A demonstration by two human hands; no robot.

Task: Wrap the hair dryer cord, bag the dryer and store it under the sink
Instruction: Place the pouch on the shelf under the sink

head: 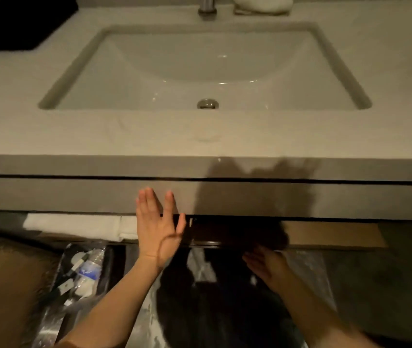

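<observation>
My left hand [158,227] is raised flat in front of the grey vanity front [74,194], fingers spread and holding nothing. My right hand [267,267] is lower, in shadow, with its fingers loosely apart just below a dark shape [245,234] on the shelf under the sink. That shape is too dark to identify as the bagged dryer. The white sink basin [207,71] lies above in the countertop. No dryer or cord shows clearly anywhere.
Folded white towels [74,226] lie on the under-sink shelf at the left. A bin with a clear liner [84,272] holds a plastic bottle and scraps at lower left. A brown shelf board [333,237] shows at the right. A black object [19,21] sits on the counter's far left.
</observation>
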